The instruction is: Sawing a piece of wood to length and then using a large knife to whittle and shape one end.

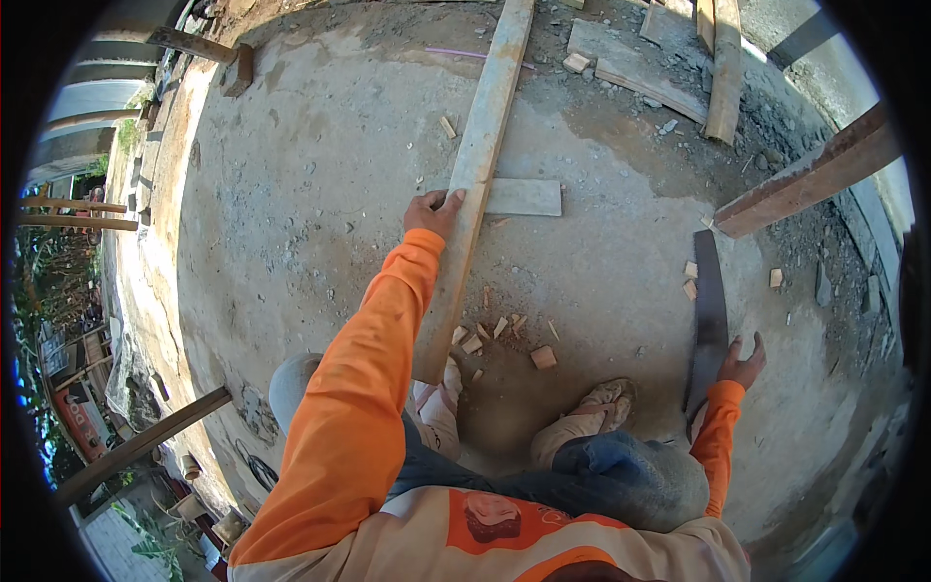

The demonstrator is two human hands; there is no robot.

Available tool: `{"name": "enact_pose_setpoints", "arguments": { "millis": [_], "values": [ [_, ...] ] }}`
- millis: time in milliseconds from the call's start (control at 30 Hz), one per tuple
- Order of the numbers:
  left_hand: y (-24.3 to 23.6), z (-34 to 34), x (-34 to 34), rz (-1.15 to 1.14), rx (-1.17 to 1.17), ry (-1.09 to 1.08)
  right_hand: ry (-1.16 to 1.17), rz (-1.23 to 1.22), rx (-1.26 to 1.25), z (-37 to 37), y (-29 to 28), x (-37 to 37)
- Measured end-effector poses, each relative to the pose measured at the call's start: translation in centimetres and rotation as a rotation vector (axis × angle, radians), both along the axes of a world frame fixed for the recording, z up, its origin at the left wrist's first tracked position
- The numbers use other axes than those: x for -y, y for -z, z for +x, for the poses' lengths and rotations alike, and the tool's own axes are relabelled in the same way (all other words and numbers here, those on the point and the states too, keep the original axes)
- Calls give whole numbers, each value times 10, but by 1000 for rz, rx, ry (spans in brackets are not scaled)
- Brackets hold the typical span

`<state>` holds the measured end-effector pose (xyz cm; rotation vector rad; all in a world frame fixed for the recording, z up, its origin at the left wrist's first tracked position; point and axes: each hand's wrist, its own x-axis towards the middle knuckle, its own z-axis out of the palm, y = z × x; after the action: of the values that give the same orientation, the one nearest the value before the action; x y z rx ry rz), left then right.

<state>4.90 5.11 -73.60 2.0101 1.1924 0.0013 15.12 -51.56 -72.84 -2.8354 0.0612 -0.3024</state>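
Observation:
A long, weathered wooden plank (488, 116) runs from the far edge down toward my lap. My left hand (433, 211) grips its left edge, thumb on top and fingers mostly hidden. Crosswise at the plank's right side lies a short grey board (525, 197), its left end out of sight at the plank. On the right, a handsaw with a dark blade (710, 312) rests on the ground, its lower end partly behind my sleeve. Just right of the blade is my right hand (743, 361), fingers apart and holding nothing.
Small wood offcuts (543, 358) and chips lie between my feet. A reddish-brown post (805, 179) rises at the right. Boards (724, 78) and rubble cover the far right. Another timber post (145, 441) stands at the left, along the concrete floor's edge.

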Motion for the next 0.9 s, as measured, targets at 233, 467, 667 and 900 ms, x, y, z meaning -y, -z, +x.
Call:
{"name": "enact_pose_setpoints", "arguments": {
  "millis": [233,467,667,900],
  "values": [
    [12,-1,-5,7,-3,1,437,31,-399,-138,59,115],
    [-7,4,26,178,-102,140,761,204,-281,-152,84,151],
    [-11,-11,54,309,-361,165,970,588,-792,-156,51,154],
    [-15,-29,5,-347,-12,122,662,1776,-484,-212,55,179]
  ]
}}
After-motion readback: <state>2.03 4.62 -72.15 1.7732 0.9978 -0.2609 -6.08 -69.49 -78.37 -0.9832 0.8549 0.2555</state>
